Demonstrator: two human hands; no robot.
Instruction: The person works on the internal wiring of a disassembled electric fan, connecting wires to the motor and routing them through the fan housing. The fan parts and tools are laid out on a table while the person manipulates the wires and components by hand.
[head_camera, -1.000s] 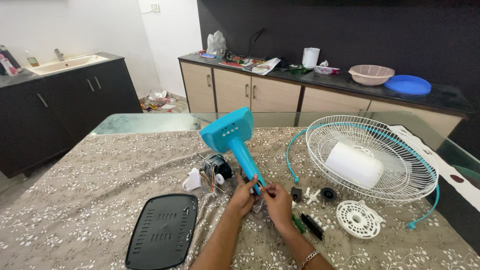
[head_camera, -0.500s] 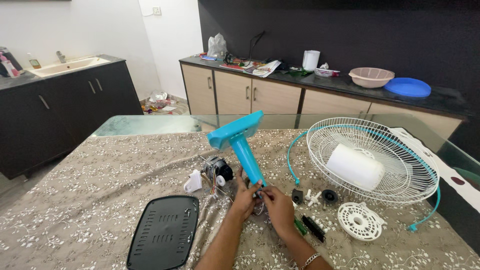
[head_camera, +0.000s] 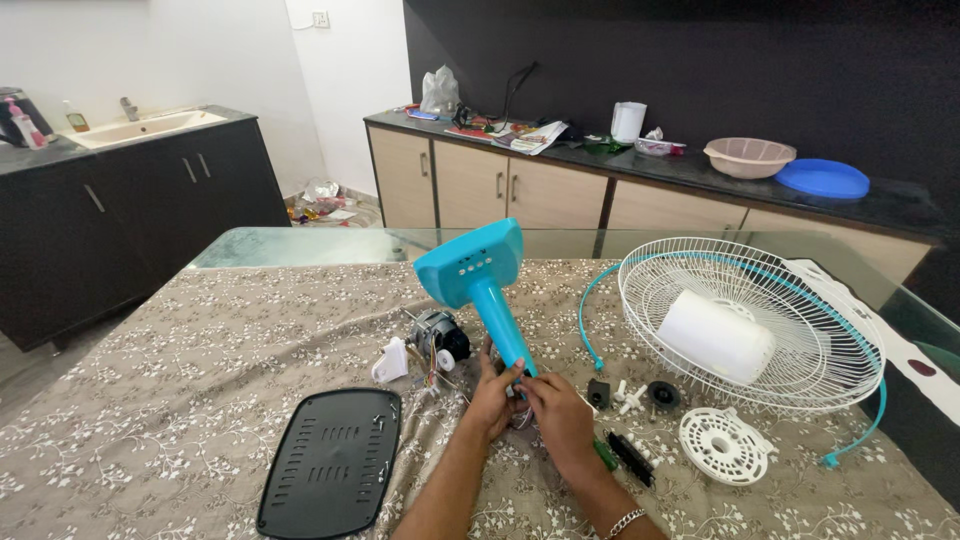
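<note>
- Left hand (head_camera: 492, 395) and right hand (head_camera: 560, 420) together, both clamped on the lower stem of the turquoise fan stand (head_camera: 480, 285), tilted up to the far left over the table's near middle.
- Fan motor (head_camera: 440, 338) with loose wires lies just left of the hands.
- Black base plate (head_camera: 330, 475) lies near left.
- White fan grille (head_camera: 750, 320) lies right; small black and white parts (head_camera: 640, 395) lie between.
</note>
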